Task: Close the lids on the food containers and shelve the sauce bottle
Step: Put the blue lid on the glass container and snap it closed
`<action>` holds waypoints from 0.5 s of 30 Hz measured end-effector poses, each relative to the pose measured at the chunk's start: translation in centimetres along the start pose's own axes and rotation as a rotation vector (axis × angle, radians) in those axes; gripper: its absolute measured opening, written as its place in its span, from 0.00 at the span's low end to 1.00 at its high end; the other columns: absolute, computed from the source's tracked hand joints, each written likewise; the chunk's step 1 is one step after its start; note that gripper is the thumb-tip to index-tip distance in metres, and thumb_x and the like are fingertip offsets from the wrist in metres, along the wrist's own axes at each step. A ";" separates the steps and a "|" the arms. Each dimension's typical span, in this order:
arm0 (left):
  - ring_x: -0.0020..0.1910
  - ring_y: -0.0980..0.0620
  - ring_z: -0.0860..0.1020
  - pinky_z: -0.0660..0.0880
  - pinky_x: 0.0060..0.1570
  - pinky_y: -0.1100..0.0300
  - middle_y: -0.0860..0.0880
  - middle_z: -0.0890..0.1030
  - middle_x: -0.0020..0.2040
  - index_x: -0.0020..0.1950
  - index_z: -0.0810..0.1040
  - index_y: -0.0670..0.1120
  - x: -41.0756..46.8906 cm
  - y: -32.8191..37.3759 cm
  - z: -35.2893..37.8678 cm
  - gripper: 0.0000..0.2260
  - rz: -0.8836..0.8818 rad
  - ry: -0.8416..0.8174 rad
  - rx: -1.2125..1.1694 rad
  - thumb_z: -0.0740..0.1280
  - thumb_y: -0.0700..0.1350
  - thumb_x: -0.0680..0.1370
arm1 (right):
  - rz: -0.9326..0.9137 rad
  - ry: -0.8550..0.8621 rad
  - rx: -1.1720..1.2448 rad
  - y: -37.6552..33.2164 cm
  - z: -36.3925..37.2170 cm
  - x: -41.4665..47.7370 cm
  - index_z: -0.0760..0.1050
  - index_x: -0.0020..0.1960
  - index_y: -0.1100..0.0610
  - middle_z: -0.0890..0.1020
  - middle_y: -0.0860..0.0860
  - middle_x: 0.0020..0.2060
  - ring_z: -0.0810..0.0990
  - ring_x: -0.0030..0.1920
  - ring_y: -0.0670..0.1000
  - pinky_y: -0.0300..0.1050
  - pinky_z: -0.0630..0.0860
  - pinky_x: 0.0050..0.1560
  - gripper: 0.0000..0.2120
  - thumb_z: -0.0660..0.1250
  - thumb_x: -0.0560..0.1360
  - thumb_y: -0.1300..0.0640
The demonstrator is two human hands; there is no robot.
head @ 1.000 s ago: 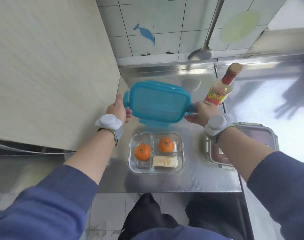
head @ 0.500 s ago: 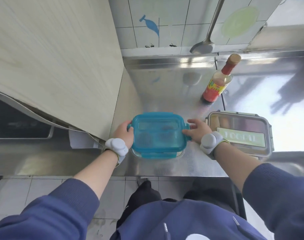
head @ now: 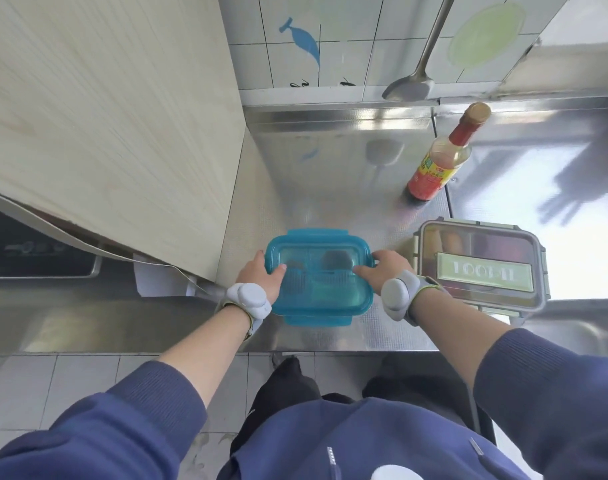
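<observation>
A translucent blue lid [head: 318,275] lies flat on the clear glass food container near the front of the steel counter [head: 330,188], and the food shows dimly through it. My left hand [head: 261,277] presses its left edge, thumb on top. My right hand [head: 382,273] presses the right edge, fingers on top. To the right sits a second container [head: 479,268] with a grey-rimmed clear lid and a green label on it. A sauce bottle [head: 437,161] with a red label and brown cap stands upright behind that container.
A pale wood-grain cabinet side [head: 105,116] rises at the left, close to the blue lid. A metal ladle [head: 413,81] hangs on the tiled wall at the back. A dark cooktop [head: 36,254] lies at far left. The counter's front edge is just below my wrists.
The blue lid came down from mid-air onto the glass container, covering the oranges and other food. Both hands shifted from holding its side tabs to pressing on its edges.
</observation>
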State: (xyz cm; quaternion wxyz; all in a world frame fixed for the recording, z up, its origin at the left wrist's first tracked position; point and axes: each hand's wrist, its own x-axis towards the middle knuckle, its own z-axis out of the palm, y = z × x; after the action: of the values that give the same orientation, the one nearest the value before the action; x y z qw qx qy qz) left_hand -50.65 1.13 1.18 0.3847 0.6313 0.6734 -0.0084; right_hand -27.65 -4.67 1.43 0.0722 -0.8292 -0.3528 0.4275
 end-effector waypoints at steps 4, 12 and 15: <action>0.50 0.40 0.79 0.76 0.51 0.49 0.44 0.81 0.50 0.57 0.75 0.43 0.8 -0.3 -0.2 0.13 -0.013 -0.044 -0.114 0.63 0.50 0.78 | 0.037 -0.022 -0.037 0.0 0.4 0.9 0.73 0.44 0.53 0.78 0.50 0.38 0.74 0.32 0.48 0.41 0.68 0.31 0.12 0.68 0.72 0.45; 0.44 0.42 0.80 0.77 0.49 0.48 0.45 0.80 0.45 0.50 0.76 0.46 2.1 -0.5 0.4 0.11 -0.140 -0.072 -0.157 0.59 0.51 0.78 | 0.096 -0.158 0.078 -0.3 -0.1 2.0 0.78 0.50 0.63 0.84 0.60 0.48 0.76 0.37 0.54 0.46 0.77 0.41 0.13 0.68 0.72 0.53; 0.47 0.41 0.79 0.76 0.52 0.45 0.44 0.80 0.48 0.53 0.75 0.45 1.9 -0.5 0.9 0.12 -0.156 -0.056 -0.175 0.58 0.51 0.79 | 0.086 -0.163 0.098 -0.2 -0.2 1.7 0.78 0.50 0.64 0.83 0.62 0.52 0.81 0.43 0.58 0.52 0.80 0.50 0.13 0.67 0.73 0.54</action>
State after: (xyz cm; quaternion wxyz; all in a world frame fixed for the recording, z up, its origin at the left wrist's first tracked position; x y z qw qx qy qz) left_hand -50.50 2.24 -0.70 0.4551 0.5404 0.7077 0.0026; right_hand -26.99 -3.37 0.53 0.0653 -0.8015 -0.3002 0.5130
